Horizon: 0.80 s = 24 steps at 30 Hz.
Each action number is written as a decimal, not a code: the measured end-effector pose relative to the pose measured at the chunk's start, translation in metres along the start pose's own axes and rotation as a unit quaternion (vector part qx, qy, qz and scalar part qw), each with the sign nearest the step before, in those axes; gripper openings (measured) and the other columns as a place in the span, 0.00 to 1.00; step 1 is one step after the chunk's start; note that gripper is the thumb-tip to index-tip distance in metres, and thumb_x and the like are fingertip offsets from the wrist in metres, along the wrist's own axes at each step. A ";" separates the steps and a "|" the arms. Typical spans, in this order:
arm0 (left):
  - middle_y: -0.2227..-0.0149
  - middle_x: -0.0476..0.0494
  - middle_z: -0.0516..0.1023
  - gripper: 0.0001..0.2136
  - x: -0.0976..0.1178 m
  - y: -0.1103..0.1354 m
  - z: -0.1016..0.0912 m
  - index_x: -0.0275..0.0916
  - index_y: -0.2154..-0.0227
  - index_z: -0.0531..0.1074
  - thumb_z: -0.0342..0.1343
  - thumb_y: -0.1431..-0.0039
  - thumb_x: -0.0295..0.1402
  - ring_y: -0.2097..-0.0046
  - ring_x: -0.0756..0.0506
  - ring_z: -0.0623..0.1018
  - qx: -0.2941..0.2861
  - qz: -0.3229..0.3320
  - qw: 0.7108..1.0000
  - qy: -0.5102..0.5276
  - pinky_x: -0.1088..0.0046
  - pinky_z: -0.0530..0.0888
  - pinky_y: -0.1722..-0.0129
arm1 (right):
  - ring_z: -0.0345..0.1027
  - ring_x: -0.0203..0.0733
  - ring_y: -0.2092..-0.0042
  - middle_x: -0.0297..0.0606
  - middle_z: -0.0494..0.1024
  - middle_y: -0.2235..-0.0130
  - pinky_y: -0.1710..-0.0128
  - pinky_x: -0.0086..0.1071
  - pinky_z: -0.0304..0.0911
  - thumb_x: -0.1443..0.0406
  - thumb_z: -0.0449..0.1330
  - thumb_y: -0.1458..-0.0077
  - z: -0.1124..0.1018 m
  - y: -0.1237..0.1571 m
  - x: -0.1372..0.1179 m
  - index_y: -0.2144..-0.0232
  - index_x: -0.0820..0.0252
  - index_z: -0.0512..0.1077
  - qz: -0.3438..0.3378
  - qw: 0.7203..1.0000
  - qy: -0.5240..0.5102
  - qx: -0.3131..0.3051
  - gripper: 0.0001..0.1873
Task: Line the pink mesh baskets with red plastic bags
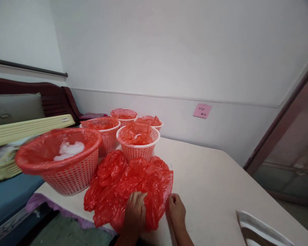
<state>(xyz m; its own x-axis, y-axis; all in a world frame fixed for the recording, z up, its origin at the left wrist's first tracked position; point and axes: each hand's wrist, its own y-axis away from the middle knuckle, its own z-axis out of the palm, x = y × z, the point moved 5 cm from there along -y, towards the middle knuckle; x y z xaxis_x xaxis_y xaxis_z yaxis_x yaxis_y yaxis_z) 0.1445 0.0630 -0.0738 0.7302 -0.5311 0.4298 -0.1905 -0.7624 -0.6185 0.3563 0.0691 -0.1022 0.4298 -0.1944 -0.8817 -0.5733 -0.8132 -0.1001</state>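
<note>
While the red plastic bag (149,184) lay spread on the bench (207,177), the left hand (135,213) rested on it with an open grip, and the right hand (176,210) touched its edge, that grip's closure being indeterminate. A white mesh basket (138,153) stood just beyond the bag. The pink note (202,111) on the wall bore writing too small to read.

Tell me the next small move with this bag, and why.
Probably lift the edge pinched by the right hand to open out the crumpled red plastic bag. It lies bunched on the table, the right hand already has its rim, and the left hand is pressing the bag down.
</note>
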 end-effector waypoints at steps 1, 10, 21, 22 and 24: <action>0.61 0.38 0.77 0.19 0.005 0.001 0.000 0.36 0.58 0.74 0.38 0.41 0.24 0.57 0.42 0.76 -0.001 0.012 1.000 0.011 0.61 0.73 0.53 | 0.69 0.44 0.72 0.35 0.75 0.76 0.70 0.34 0.60 0.54 0.47 0.51 0.001 0.000 -0.001 0.78 0.53 0.65 -0.005 1.000 0.003 -0.005 0.14; 0.67 0.41 0.77 0.16 0.034 0.013 0.022 0.40 0.67 0.74 0.39 0.41 0.26 0.62 0.42 0.75 -0.105 0.006 0.994 0.009 0.61 0.70 0.56 | 0.64 0.41 0.74 0.32 0.70 0.79 0.72 0.31 0.57 0.52 0.46 0.50 -0.012 0.001 0.002 0.81 0.53 0.61 -0.040 0.999 0.008 -0.031 0.16; 0.51 0.35 0.78 0.18 0.035 0.008 0.055 0.33 0.55 0.75 0.49 0.48 0.26 0.47 0.37 0.73 -0.230 -0.066 0.969 -0.067 0.59 0.68 0.44 | 0.63 0.41 0.75 0.33 0.70 0.80 0.72 0.32 0.54 0.57 0.48 0.50 -0.024 0.016 0.013 0.82 0.54 0.63 -0.080 0.994 0.038 -0.059 0.14; 0.50 0.35 0.77 0.18 0.036 0.009 0.054 0.33 0.54 0.74 0.49 0.47 0.27 0.45 0.37 0.73 -0.230 -0.066 0.969 -0.068 0.59 0.67 0.43 | 0.63 0.41 0.75 0.32 0.69 0.80 0.73 0.32 0.54 0.58 0.49 0.50 -0.022 0.017 0.012 0.82 0.54 0.63 -0.084 0.993 0.038 -0.068 0.13; 0.45 0.35 0.74 0.21 0.037 0.015 0.048 0.34 0.48 0.72 0.51 0.45 0.31 0.42 0.37 0.71 -0.230 -0.058 0.969 -0.065 0.57 0.65 0.40 | 0.65 0.40 0.75 0.32 0.71 0.79 0.72 0.31 0.56 0.59 0.50 0.50 -0.015 0.020 0.010 0.79 0.55 0.66 -0.094 0.991 0.032 -0.088 0.11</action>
<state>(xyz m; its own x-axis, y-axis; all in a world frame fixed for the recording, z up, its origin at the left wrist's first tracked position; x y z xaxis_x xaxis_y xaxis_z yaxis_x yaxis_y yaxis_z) 0.1999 0.0498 -0.0986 0.8346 -0.4041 0.3743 -0.3530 -0.9141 -0.1998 0.3602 0.0426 -0.1061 0.5638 -0.0597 -0.8237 -0.3500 -0.9207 -0.1728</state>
